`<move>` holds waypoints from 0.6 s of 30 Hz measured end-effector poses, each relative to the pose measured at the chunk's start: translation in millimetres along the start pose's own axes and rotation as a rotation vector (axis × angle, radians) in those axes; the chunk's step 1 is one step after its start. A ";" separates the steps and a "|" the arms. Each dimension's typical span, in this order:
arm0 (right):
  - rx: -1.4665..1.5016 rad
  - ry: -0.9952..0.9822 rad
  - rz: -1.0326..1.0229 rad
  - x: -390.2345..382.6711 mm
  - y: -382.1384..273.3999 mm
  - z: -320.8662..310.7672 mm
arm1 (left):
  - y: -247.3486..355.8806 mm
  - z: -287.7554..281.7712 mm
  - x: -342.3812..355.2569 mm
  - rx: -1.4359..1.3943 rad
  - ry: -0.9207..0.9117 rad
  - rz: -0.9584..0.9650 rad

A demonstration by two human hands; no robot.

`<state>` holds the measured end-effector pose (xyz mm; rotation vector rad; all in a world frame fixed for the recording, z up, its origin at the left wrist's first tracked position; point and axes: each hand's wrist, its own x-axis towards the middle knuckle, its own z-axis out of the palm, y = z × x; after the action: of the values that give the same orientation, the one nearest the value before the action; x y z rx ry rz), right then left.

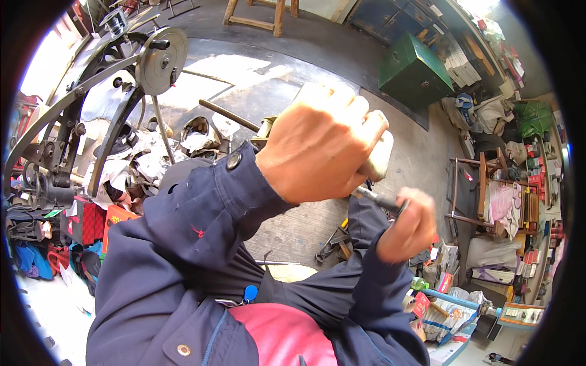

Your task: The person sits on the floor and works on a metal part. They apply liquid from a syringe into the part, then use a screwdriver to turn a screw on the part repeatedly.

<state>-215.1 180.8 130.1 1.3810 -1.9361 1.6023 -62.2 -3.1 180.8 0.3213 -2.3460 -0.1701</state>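
My left hand (pixel 326 143) is raised in the middle of the view, back of the hand up and fingers curled closed. A pale, rounded piece (pixel 381 157) shows at its thumb side; most of it is hidden by the fingers. Lower and to the right, my right hand (pixel 410 227) is closed around a slim tool with a dark shaft (pixel 379 199) and a shiny metal part. That tool points up and left toward the underside of my left hand. The right hand is slightly blurred, and the tool's far end is hidden.
A black sewing machine with a round handwheel (pixel 162 61) stands at the left, above piled shoes and bags. Pliers-like tools (pixel 332 244) lie on the floor between my legs. A green box (pixel 415 70) sits at the back right. Cluttered shelves (pixel 537 201) line the right.
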 end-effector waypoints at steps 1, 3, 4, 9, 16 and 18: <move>-0.029 0.039 0.101 25.9 18.2 6.1 | 2.5 0.7 0.5 0.008 -0.021 -0.003; 0.017 -0.051 0.117 70.5 66.0 27.6 | 5.4 1.0 1.5 0.027 -0.020 0.000; 0.045 -0.139 0.206 82.9 94.4 42.3 | 5.1 0.0 1.1 0.038 -0.032 -0.002; 0.596 -0.574 0.581 21.3 222.9 116.8 | 2.7 -0.9 1.4 0.006 -0.007 -0.007; 1.103 -0.517 1.278 -189.2 88.2 57.5 | -0.6 0.5 0.0 0.006 0.014 -0.014; 1.123 -0.321 1.357 -190.4 29.3 22.3 | -0.6 1.7 1.0 0.008 0.054 -0.018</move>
<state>-133.9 252.1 -30.9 0.2490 -2.3732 3.6395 -63.9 -3.8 180.1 0.3470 -2.2915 -0.1594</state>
